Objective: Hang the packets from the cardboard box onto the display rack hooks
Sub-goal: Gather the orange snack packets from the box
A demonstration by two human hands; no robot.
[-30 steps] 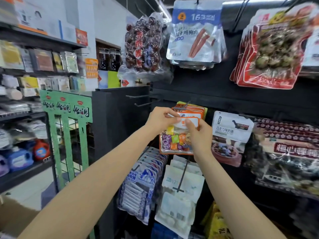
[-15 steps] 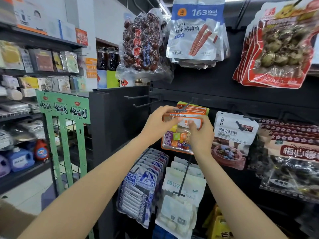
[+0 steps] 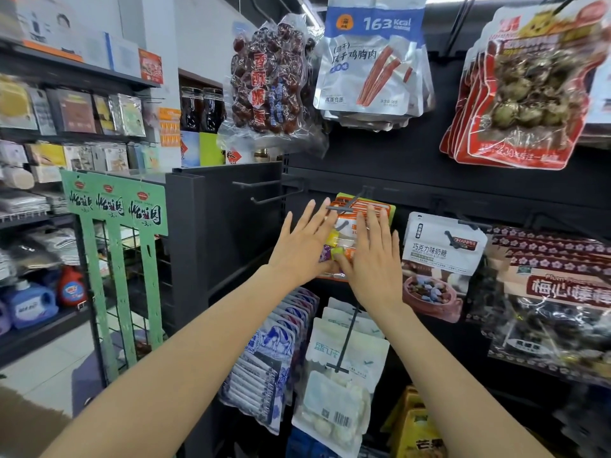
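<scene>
The orange candy packet hangs on a hook of the black display rack, near its left edge; the left hand and right hand lie flat on it, fingers straight and spread; a hard push could slide the packet off the hook, or knock the chocolate packet beside it.

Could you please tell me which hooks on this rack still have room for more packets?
Two bare hooks jut from the dark panel left of the orange packets, under the date bag. The rest is crowded: both hands press flat on the orange stack, and neighbouring hooks are full.
</scene>
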